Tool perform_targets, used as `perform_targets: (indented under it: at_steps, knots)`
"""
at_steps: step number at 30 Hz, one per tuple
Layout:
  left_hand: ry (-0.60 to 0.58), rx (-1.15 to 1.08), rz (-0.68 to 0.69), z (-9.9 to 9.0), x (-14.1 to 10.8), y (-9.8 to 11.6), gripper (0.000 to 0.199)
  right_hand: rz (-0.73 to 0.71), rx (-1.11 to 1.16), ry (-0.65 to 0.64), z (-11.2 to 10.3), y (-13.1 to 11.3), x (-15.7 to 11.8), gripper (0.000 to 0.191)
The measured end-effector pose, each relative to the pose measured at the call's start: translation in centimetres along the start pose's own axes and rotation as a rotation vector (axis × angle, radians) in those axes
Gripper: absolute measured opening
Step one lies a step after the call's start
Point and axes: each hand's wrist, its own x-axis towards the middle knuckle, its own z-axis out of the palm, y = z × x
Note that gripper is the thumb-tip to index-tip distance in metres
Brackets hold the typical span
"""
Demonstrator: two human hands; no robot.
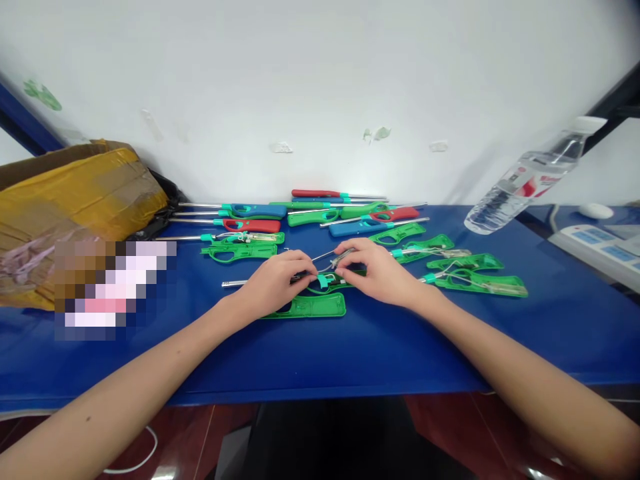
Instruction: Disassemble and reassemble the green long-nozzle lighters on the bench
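Both hands are over a partly open lighter with a teal piece [327, 281] and a metal tube [233, 284] pointing left. My left hand [280, 280] is closed at its left side, fingertips pinched on something I cannot make out. Thumb and index finger of my right hand [373, 270] pinch a small metal part [343, 257] with thin wire. A loose green shell half [317, 306] lies just below the hands. Opened green lighters [480, 281] with exposed inner parts lie to the right, and another opened one [240, 250] lies to the left.
Red, blue and green lighters [365, 225] lie along the back of the blue table [320, 360], near the wall. At the left stands a taped cardboard box [85, 193]. A water bottle [525, 183] and a white power strip [600, 250] are at the right.
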Motion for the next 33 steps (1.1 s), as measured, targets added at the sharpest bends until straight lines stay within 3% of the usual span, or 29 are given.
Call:
perform_targets:
  at_steps: [8, 14, 23, 33]
  knots:
    - [0.009, -0.045, -0.026, 0.4, 0.0, -0.3, 0.011, -0.004, 0.051, 0.014, -0.3, 0.1, 0.4, 0.019]
    - [0.022, -0.058, -0.013, 0.5, -0.1, -0.4, 0.013, -0.018, 0.035, -0.062, -0.1, -0.6, 0.4, 0.025]
    - [0.031, -0.039, 0.012, 0.5, -0.3, -0.5, 0.017, 0.191, 0.14, 0.014, 1.1, -0.7, 0.6, 0.007]
    - [0.048, -0.048, -0.011, 0.5, -0.4, -0.5, 0.009, 0.128, 0.152, 0.007, 1.8, -0.4, 0.5, 0.01]
